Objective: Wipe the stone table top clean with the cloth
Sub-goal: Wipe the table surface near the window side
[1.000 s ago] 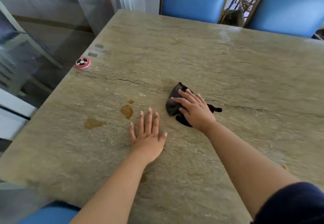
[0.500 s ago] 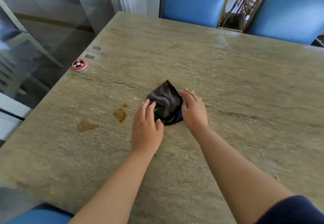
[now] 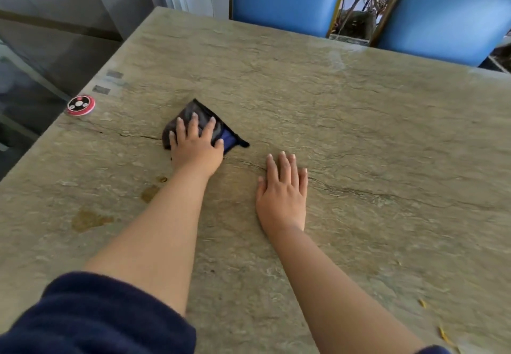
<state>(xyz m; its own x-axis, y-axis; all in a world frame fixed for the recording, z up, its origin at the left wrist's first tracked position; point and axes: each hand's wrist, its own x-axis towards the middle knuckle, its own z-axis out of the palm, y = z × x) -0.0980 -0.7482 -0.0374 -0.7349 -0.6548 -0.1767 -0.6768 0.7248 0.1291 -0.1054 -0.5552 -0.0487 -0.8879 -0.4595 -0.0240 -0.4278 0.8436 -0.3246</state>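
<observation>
The cloth [image 3: 203, 125], dark with a blue patch showing, has changed hands: a second ago the right hand pressed it, half a second ago both hands met on it, and now the left hand [image 3: 197, 146] alone presses it flat with fingers spread and straight. It lies left of the middle of the stone table top [image 3: 359, 132], farther left and farther away than before. The right hand [image 3: 282, 187] has let go and rests palm down on bare stone just right of the cloth, fingers straight, holding nothing.

The handover likely puts the cloth within reach of the brown stains [image 3: 91, 219] near the left edge, which are not yet wiped; one smaller spot [image 3: 149, 193] lies beside the left forearm.

A round red and black disc [image 3: 81, 105] sits at the far left edge; it carries button-like marks but no readable writing. No brand or label is legible anywhere.
</observation>
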